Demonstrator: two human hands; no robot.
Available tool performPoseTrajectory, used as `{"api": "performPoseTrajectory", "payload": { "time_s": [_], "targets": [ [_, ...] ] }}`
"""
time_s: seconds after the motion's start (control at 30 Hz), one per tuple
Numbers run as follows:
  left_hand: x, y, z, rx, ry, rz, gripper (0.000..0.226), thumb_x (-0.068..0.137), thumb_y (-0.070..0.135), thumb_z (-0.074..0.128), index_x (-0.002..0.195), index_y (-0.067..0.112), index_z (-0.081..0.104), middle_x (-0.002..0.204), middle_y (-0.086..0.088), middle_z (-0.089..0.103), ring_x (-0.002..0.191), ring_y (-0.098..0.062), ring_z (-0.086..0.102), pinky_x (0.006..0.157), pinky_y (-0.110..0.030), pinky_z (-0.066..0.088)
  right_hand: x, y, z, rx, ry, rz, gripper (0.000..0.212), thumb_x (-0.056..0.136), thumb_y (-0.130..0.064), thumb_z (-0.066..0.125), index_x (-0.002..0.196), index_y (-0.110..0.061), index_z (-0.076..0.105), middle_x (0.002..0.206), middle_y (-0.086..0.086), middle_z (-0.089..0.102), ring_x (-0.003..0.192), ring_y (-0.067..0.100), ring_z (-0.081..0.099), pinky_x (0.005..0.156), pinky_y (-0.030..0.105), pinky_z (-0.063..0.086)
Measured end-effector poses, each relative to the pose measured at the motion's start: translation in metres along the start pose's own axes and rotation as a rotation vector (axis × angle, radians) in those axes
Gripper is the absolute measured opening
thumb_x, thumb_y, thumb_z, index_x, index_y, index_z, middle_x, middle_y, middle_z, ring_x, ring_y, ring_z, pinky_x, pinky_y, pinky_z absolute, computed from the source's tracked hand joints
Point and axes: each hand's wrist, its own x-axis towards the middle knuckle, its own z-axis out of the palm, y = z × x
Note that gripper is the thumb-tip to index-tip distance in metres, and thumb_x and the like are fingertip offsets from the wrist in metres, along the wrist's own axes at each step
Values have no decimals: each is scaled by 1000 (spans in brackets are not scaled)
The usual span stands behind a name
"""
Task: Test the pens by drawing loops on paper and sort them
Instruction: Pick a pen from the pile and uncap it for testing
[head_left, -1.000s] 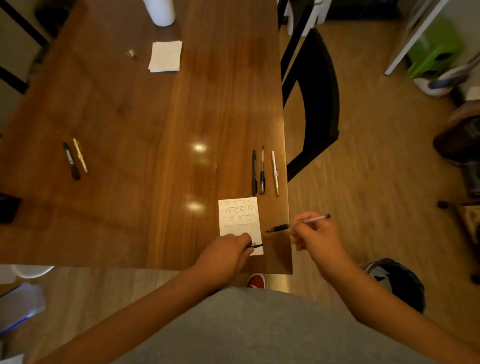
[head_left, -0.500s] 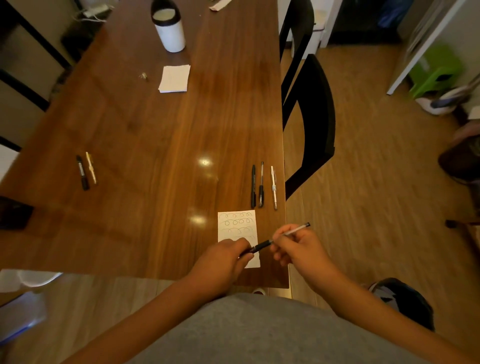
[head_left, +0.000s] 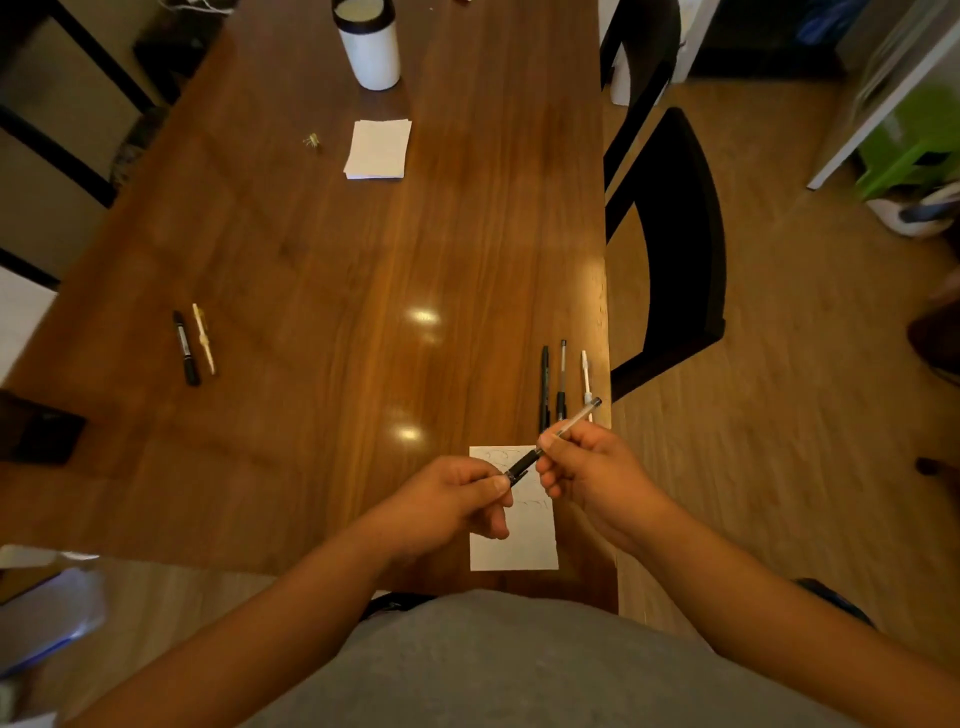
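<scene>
Both hands are holding 1 pen (head_left: 550, 439) above the test paper (head_left: 514, 540) at the table's (head_left: 322, 270) near edge; the left hand (head_left: 447, 506) is pinching its black cap end, the right hand (head_left: 587, 467) is gripping the clear barrel; it is looking light, stiff and slippery, best gripped mid-barrel; no lettering is showing clearly enough to read, only faint loops.

clear pen (head_left: 566, 429): tilted, held above paper (head_left: 524, 545) | three pens (head_left: 562, 379): right edge | two pens (head_left: 193, 345): left
</scene>
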Motion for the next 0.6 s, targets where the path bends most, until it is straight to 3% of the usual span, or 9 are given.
{"api": "performPoseTrajectory", "payload": {
  "time_s": [0.13, 0.27, 0.33, 0.4, 0.5, 0.6],
  "targets": [
    [22, 2, -18, 72, 61, -49, 23, 101, 30, 46, 98, 16, 64, 85, -2, 74, 85, -15, 70, 83, -36, 56, 38, -9, 8, -53, 47, 28, 20, 98, -23, 56, 93, -7, 67, 68, 1, 68, 59, 11, 63, 54, 21, 51],
    [40, -8, -31, 578, 199, -39, 29, 91, 53, 53, 112, 33, 56, 107, 6, 65, 95, -7, 60, 83, -35, 54, 80, -13, 8, -241, 233, 66, 19, 97, -29, 57, 89, -15, 67, 72, 2, 70, 58, 9, 65, 53, 21, 50],
    [45, -19, -43, 1000, 251, 6, 47, 89, 55, 55, 130, 34, 46, 135, 6, 51, 122, -13, 47, 99, -34, 44, 101, -13, 9, -429, 283, 76, 17, 97, -29, 57, 86, -19, 65, 73, 2, 70, 58, 9, 65, 47, 19, 47],
    [49, -31, -57, 1238, 249, 34, 66, 88, 58, 54, 144, 32, 31, 155, 2, 27, 142, -21, 24, 114, -44, 29, 120, -12, 11, -601, 264, 111, 17, 96, -29, 58, 83, -19, 63, 74, 4, 69, 61, 13, 66, 47, 24, 50],
    [53, -50, -79, 1327, 183, -27, 80, 88, 58, 53, 151, 33, 11, 162, 0, 0, 148, -25, -1, 119, -51, 9, 144, -9, 14, -816, 244, 165, 22, 94, -31, 59, 80, -14, 62, 76, 10, 68, 68, 23, 67, 63, 39, 59],
    [52, -67, -96, 1414, 144, 20, 81, 90, 58, 50, 151, 35, 2, 161, 2, -11, 148, -23, -8, 119, -48, 4, 159, -5, 15, -962, 283, 170, 25, 92, -32, 61, 75, -14, 60, 70, 6, 64, 62, 20, 63, 52, 32, 53]
  ]
}}
